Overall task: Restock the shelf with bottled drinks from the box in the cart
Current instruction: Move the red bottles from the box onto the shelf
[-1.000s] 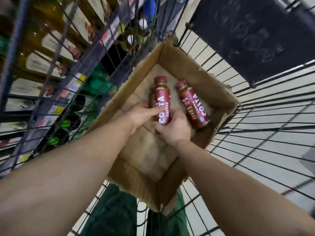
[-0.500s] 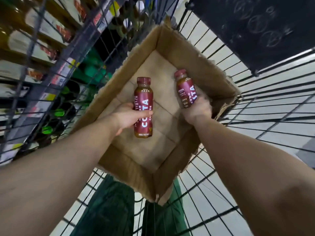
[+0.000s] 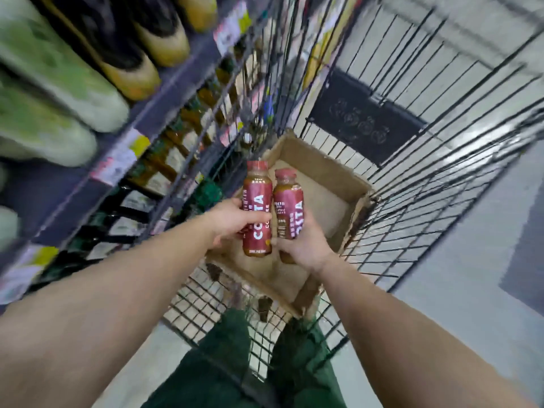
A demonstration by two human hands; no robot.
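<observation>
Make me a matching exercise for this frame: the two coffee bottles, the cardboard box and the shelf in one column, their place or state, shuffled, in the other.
Things:
1. taller-looking bottle
2. other bottle
3. cardboard box
4. shelf

States:
A. sits in the wire cart, no bottles visible inside
B. gripped by the right hand
C. stocked with drinks, left of the cart
D. gripped by the left hand

Pairs: 1-D, 2-B, 3-A, 4-C
</observation>
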